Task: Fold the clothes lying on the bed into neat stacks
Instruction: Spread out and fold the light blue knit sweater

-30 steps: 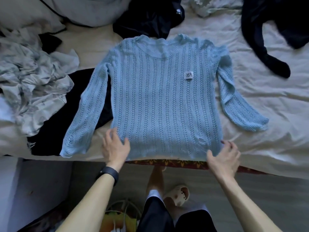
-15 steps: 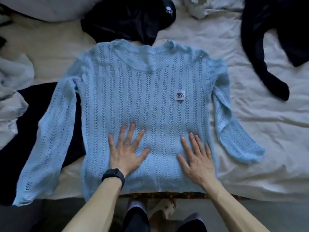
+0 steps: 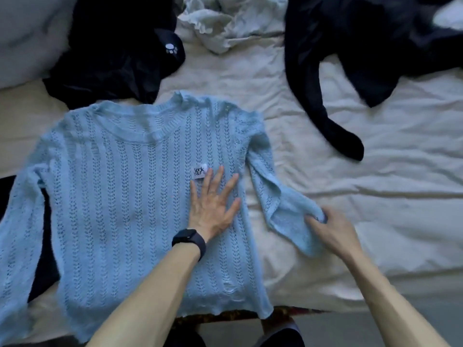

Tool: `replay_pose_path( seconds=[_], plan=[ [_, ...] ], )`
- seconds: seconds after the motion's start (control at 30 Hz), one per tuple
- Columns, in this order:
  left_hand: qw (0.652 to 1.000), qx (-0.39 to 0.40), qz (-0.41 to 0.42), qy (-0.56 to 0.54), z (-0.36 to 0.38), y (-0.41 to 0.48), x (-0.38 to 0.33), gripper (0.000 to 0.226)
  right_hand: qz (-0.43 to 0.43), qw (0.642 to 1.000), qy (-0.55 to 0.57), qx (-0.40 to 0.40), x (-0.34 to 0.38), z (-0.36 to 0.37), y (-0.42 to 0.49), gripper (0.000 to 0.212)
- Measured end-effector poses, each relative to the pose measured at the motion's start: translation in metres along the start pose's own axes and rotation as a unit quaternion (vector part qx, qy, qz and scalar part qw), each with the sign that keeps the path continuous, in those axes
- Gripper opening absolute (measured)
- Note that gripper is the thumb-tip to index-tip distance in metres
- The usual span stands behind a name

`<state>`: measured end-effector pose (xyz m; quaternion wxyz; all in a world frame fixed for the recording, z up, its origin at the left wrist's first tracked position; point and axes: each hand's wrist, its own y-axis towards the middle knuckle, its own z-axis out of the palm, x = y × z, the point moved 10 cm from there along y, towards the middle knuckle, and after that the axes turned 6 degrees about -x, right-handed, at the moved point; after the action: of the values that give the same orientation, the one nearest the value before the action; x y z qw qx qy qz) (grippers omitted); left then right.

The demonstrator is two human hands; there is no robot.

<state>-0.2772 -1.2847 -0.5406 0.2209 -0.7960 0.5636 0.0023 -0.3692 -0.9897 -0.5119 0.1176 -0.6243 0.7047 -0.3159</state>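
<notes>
Sweater, light blue open knit, is laid flat on the sheet, neckline away from the person, hem at the near bed edge. Only the head view is given.

Left hand is pressed flat on the sweater body, with fingers straight and spread and nothing gripped. Its fingertips lie just beside a small white label. A dark watch is worn on the left wrist.

Right hand is curled round the cuff end of the right-side sleeve, with the knit pinched between thumb and fingers. That sleeve is bunched at the cuff and bent down alongside the body. The other sleeve is spread out to the left and lies partly over a black garment.

Beyond the neckline a black top with a white paw print is crumpled, touching the collar edge. White cloth is heaped at the far middle. A navy garment is spread at the far right, with one long sleeve trailing towards the near side, well apart from the sweater. A grey pillow is seen at the far left corner. A patterned strip is seen under the hem at the bed edge.
</notes>
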Motion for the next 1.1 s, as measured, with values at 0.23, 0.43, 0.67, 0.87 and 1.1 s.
replay_pose_path(
  seconds=[0.23, 0.43, 0.67, 0.87, 1.1],
  plan=[
    [0.985, -0.067, -0.158, -0.033, -0.026, 0.052, -0.017, 0.059, 0.005, 0.935, 0.259, -0.244, -0.043, -0.223, 0.085, 0.029],
    [0.976, -0.076, -0.205, 0.021, -0.049, 0.093, -0.043, 0.048, 0.082, 0.952, 0.238, -0.175, -0.103, -0.215, 0.171, 0.044],
    [0.996, 0.005, -0.054, 0.067, -0.030, 0.164, -0.139, 0.061, 0.167, 0.918, 0.306, -0.191, -0.165, -0.172, 0.167, 0.063],
    [0.997, -0.002, -0.074, 0.024, -0.013, 0.192, -0.197, 0.058, 0.133, 0.911, 0.368, -0.128, -0.173, -0.168, 0.187, 0.027],
    [0.979, -0.198, 0.034, -0.018, -0.057, 0.209, -0.246, 0.021, 0.082, 0.834, 0.479, -0.261, -0.183, -0.221, 0.196, 0.011]
  ],
)
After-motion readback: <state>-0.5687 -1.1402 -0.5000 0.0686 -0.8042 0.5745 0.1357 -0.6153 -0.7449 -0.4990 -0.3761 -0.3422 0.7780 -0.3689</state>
